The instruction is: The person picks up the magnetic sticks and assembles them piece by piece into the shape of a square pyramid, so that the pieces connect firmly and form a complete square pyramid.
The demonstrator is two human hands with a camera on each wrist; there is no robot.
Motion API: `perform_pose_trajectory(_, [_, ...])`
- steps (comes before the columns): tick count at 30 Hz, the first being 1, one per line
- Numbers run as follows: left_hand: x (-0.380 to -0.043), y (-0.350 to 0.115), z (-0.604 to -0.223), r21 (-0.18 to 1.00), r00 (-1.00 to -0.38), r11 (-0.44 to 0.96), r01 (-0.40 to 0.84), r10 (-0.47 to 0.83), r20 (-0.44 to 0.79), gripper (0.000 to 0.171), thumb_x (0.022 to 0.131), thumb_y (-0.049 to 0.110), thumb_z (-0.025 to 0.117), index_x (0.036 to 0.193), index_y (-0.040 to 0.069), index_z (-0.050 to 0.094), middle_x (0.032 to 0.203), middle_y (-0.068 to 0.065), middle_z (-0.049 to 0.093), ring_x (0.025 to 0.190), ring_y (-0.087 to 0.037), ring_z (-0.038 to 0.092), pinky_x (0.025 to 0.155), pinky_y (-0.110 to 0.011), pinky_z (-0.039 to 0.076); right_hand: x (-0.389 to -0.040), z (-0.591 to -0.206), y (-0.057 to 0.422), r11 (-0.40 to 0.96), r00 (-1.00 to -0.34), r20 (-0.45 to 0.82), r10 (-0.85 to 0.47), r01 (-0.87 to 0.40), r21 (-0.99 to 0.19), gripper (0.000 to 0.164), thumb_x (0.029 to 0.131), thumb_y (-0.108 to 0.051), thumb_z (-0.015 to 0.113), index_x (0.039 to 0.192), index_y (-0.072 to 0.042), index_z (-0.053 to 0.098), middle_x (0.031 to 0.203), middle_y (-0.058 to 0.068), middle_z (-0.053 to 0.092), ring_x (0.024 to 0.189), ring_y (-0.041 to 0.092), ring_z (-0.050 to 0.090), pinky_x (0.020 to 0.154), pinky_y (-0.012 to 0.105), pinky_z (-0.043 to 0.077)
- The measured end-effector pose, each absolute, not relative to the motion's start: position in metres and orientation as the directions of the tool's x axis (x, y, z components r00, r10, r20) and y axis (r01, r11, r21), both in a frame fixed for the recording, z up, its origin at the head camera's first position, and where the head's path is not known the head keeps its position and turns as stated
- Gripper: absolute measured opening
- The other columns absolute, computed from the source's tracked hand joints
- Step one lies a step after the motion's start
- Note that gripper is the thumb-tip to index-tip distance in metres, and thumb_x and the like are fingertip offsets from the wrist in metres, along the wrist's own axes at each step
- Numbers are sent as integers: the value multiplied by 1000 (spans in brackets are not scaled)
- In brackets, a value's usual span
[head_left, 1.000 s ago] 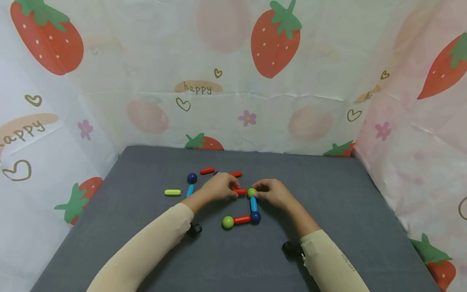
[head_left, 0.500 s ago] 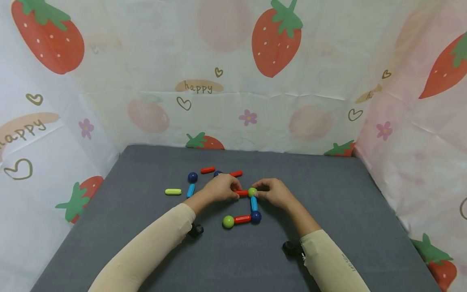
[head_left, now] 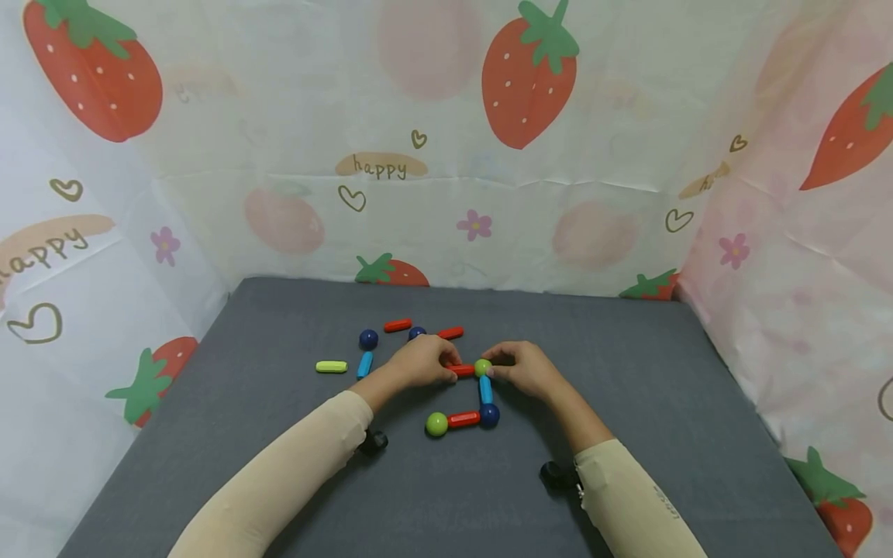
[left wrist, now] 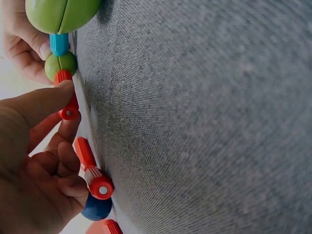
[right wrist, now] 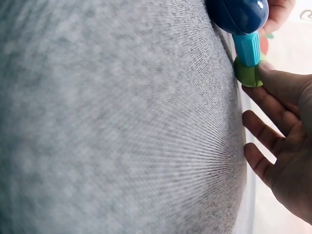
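Observation:
My left hand (head_left: 421,360) pinches a red rod (left wrist: 72,101) between thumb and fingers. One end of the rod meets a green ball (head_left: 482,367), which my right hand (head_left: 525,369) grips with thumb and index finger. From that ball a light blue rod (head_left: 485,390) runs toward me to a dark blue ball (head_left: 490,415). A second red rod (head_left: 463,419) leads left from there to another green ball (head_left: 436,424). In the right wrist view, the thumb lies against the green ball (right wrist: 248,73), and the other fingers are spread.
Behind my left hand lie two more red rods (head_left: 398,325) and a dark blue ball (head_left: 417,332). Farther left are another dark blue ball (head_left: 368,339), a light blue rod (head_left: 365,364) and a yellow-green rod (head_left: 331,366). Strawberry-printed cloth (head_left: 418,217) walls the grey table (head_left: 628,372).
The red rod in my left hand has shifted very slightly toward me, its end staying at the green ball. Both hands keep nearly the same place.

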State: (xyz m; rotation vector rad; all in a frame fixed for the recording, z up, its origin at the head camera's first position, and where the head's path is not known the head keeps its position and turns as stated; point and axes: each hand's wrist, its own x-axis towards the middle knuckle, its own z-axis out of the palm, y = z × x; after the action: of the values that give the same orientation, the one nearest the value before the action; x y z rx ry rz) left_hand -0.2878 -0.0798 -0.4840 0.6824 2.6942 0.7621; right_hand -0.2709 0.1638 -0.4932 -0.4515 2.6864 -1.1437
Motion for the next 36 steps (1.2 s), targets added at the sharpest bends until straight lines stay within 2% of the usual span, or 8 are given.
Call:
perform_pose_trajectory(13, [-285, -85, -483, 541, -853, 753, 374, 508, -117, 19, 91, 23, 80, 110, 22, 76, 102, 7, 72, 92, -10, 63, 85, -34, 55, -273, -496, 164, 653, -935, -50, -351, -206, -729, 25, 96, -24, 75, 120, -20, 75, 116, -2, 73, 112, 20, 66, 97, 44, 53])
perform_pose_trajectory(21, [-283, -99, -480, 586, -855, 725, 363, 509, -99, 22, 92, 22, 80, 113, 20, 76, 108, 7, 73, 97, -9, 66, 84, -31, 56, -272, -496, 164, 653, -936, -55, -347, -199, -731, 25, 96, -25, 74, 120, -20, 75, 118, -1, 73, 114, 21, 65, 99, 45, 51])
perform_pose_trajectory(26, [-286, -112, -465, 592, -856, 708, 386, 514, -57, 27, 93, 19, 78, 120, 13, 75, 115, -3, 73, 103, -16, 66, 89, -37, 56, -272, -496, 164, 655, -937, -53, -344, -199, -729, 25, 96, -24, 75, 120, -20, 75, 117, -1, 73, 113, 21, 65, 98, 45, 52])
perform_pose_trajectory(30, [-295, -123, -452, 549, -865, 728, 410, 502, -19, 31, 94, 17, 76, 124, 9, 73, 117, -7, 72, 107, -21, 65, 92, -42, 54, -271, -496, 164, 659, -939, -53, -340, -198, -726, 25, 95, -24, 75, 121, -20, 75, 118, -1, 72, 113, 21, 65, 98, 45, 52])
perform_pose_trajectory(36, [-311, -136, -444, 484, -889, 781, 395, 457, -12, 34, 95, 18, 75, 128, 13, 71, 123, -5, 71, 119, -28, 57, 96, -44, 50, -270, -494, 164, 657, -940, -63, -336, -186, -731, 25, 95, -24, 75, 120, -20, 75, 118, -1, 72, 114, 22, 65, 99, 46, 52])
